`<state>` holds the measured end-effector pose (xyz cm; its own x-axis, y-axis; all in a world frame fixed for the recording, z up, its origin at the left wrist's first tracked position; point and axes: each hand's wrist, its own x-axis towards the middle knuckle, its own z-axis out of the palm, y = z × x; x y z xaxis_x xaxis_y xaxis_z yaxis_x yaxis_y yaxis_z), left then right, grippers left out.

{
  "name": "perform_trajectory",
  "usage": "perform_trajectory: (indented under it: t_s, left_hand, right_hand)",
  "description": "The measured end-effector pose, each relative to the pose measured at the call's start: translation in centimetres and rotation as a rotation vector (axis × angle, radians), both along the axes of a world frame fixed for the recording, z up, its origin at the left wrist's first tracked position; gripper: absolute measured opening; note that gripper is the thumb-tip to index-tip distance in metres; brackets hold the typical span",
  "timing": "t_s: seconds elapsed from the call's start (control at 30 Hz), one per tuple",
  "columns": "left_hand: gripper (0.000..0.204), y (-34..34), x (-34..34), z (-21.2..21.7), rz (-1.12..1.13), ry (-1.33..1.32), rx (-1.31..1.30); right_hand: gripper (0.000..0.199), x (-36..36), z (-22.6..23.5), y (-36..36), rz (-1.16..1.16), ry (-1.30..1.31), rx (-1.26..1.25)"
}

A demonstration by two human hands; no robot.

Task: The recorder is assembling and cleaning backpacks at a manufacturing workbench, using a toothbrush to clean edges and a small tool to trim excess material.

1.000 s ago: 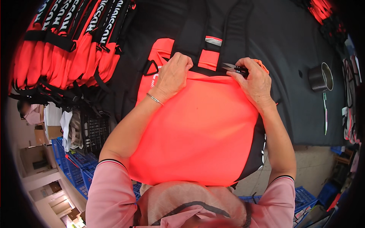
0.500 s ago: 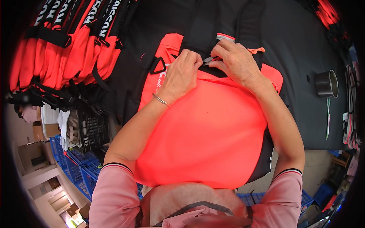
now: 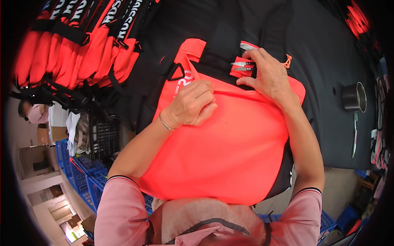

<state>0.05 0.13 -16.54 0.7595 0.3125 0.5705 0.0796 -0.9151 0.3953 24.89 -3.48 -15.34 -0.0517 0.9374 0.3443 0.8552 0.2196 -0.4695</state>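
A bright red-orange and black bag (image 3: 230, 156) lies spread on the black surface in front of me, with black straps running up from its top edge. My right hand (image 3: 269, 76) is closed around a pair of small thread snips (image 3: 241, 64), its two silver blades apart and pointing left, above the bag's top edge. Curled closed over the left of the red-orange panel is my left hand (image 3: 193, 102), just below a folded fabric strip. What its fingers hold, if anything, is hidden. A black triangular ring (image 3: 176, 71) sits on the bag beyond that hand.
Several red-orange and black bags (image 3: 74, 57) hang in a row at the far left. A metal cup (image 3: 353, 97) and a toothbrush (image 3: 355, 135) lie on the black tabletop (image 3: 318, 90) at right. Blue crates (image 3: 96, 180) stand below at left, beside a black basket (image 3: 104, 137).
My left hand has drawn back toward me and away from the snips. The right hand has shifted slightly right, and its snips now show more fully, blades parted.
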Motion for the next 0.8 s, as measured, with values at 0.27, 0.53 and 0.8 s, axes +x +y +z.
perform_trajectory:
  t_s: [0.27,0.53,0.8]
  left_hand:
    - [0.011,2.9,1.3,1.7,0.559,0.066,0.025]
    - [0.009,4.7,1.5,0.5,0.596,0.379,0.117]
    - [0.01,5.0,1.2,-1.2,0.523,0.256,0.131]
  right_hand:
    - [0.028,0.0,-0.6,0.0,-0.022,-0.049,-0.026]
    - [0.024,0.2,-0.5,0.1,-0.037,0.006,-0.01]
    - [0.024,0.3,-0.5,-0.2,-0.035,0.04,0.008]
